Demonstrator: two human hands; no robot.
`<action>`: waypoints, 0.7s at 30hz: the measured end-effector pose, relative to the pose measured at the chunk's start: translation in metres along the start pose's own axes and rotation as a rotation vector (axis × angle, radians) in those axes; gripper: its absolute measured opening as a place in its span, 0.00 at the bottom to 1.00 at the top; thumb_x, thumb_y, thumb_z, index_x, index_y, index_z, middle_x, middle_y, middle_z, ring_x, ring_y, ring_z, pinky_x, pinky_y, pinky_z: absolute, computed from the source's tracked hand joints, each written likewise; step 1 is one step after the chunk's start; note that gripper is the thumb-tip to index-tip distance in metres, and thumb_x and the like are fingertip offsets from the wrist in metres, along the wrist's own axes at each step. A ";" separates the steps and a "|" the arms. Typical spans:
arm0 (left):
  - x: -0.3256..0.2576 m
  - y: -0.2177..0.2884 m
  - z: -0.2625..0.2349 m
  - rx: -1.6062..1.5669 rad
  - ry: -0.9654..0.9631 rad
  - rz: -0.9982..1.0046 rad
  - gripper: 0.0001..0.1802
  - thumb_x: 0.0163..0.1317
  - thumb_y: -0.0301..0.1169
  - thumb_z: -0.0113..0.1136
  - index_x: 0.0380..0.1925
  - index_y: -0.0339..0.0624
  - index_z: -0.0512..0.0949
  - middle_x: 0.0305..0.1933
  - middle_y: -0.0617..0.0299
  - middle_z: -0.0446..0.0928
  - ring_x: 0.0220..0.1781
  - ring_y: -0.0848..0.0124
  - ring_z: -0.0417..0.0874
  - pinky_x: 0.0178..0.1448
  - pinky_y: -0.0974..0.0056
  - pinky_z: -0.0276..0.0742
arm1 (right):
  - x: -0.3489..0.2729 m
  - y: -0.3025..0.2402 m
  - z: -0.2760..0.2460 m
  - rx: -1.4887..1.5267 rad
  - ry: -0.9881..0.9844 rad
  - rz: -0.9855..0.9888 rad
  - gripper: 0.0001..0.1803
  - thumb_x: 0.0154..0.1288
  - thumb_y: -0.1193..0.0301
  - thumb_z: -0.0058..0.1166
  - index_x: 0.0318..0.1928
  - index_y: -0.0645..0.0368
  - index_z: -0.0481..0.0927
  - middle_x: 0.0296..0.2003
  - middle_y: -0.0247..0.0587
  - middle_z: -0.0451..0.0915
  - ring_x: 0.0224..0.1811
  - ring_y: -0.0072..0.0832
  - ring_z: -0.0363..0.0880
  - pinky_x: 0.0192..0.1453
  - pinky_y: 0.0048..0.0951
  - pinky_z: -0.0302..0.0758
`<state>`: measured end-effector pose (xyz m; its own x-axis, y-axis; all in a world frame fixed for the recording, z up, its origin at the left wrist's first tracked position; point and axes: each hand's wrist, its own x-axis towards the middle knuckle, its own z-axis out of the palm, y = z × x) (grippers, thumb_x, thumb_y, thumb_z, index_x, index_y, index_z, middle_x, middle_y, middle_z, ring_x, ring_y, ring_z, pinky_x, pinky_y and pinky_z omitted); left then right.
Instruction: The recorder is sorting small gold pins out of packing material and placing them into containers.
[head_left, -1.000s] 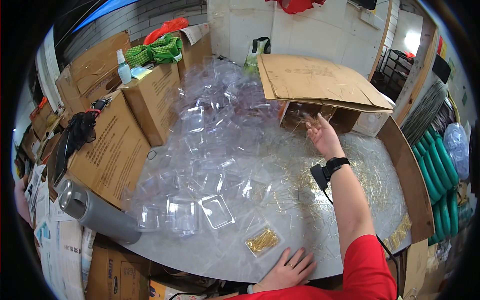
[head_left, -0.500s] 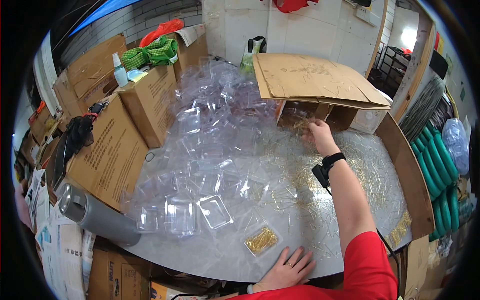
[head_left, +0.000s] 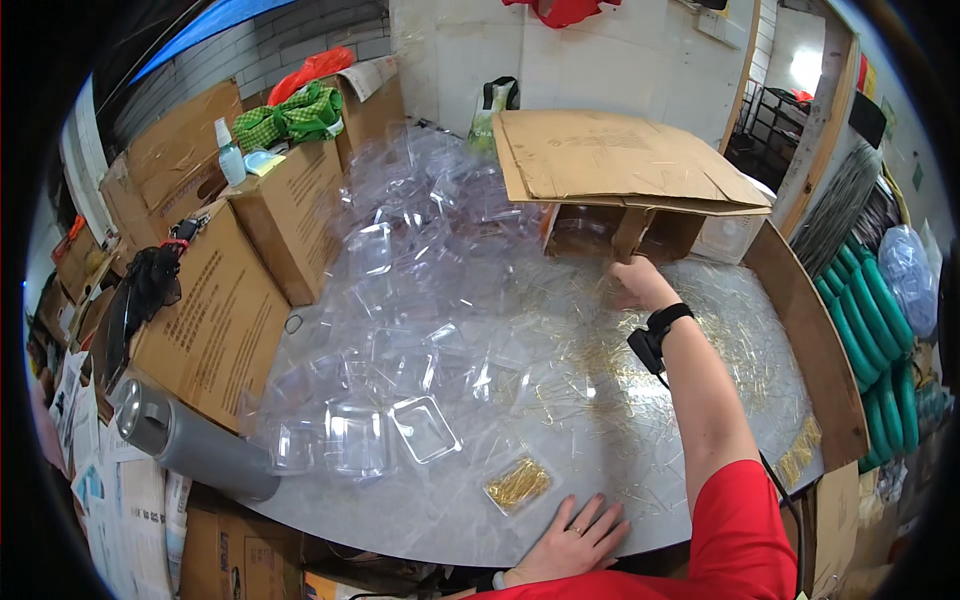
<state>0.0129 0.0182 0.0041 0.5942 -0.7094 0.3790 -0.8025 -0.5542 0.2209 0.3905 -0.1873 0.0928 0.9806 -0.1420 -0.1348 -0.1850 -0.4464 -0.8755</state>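
Note:
Thin gold wire pins (head_left: 650, 350) lie scattered over the right part of the grey table (head_left: 420, 515). My right hand (head_left: 642, 284) is over their far edge, just before the cardboard box's opening (head_left: 582, 232). Its fingers are curled downward, and what they hold, if anything, is hidden. Palm down on the table's near edge, my left hand (head_left: 575, 540) rests with fingers spread, holding nothing. Just beyond it is a small clear plastic box (head_left: 518, 484) with a heap of gold pins inside. A clear lid or tray (head_left: 425, 430) lies to its left.
Clear plastic boxes (head_left: 420, 270) pile up across the table's left and back. A cardboard sheet (head_left: 620, 160) covers the box at the back. At the left stand a grey bottle (head_left: 195, 440) and cartons (head_left: 215, 310). A cardboard wall (head_left: 810, 340) edges the right side.
My right hand has drawn slightly down from the cardboard box's opening, and the gold pins seen at its fingertips no longer show there. My left hand has stayed in place.

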 end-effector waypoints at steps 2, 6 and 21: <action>0.001 0.000 -0.001 -0.018 0.039 0.000 0.32 0.63 0.52 0.58 0.63 0.47 0.74 0.70 0.54 0.69 0.71 0.53 0.69 0.70 0.40 0.63 | -0.019 -0.011 -0.006 -0.340 0.074 -0.070 0.22 0.66 0.65 0.55 0.51 0.74 0.80 0.41 0.54 0.84 0.40 0.42 0.87 0.36 0.41 0.87; 0.002 0.001 -0.005 0.053 -0.016 0.014 0.33 0.66 0.56 0.57 0.66 0.52 0.71 0.72 0.58 0.69 0.71 0.55 0.71 0.68 0.39 0.68 | -0.029 -0.031 -0.036 -0.054 0.331 -0.260 0.15 0.69 0.67 0.54 0.44 0.68 0.81 0.33 0.43 0.83 0.27 0.30 0.85 0.26 0.32 0.83; -0.015 -0.005 0.047 0.068 0.040 0.037 0.35 0.67 0.51 0.54 0.72 0.52 0.66 0.74 0.51 0.66 0.76 0.46 0.64 0.72 0.26 0.55 | 0.050 -0.070 -0.105 0.799 0.384 -0.043 0.16 0.70 0.77 0.53 0.56 0.65 0.72 0.47 0.48 0.78 0.37 0.39 0.85 0.36 0.38 0.86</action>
<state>0.0103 0.0114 -0.0453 0.5608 -0.7123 0.4221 -0.8174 -0.5575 0.1451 0.4460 -0.2561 0.1965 0.8698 -0.4903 -0.0549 0.0926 0.2715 -0.9580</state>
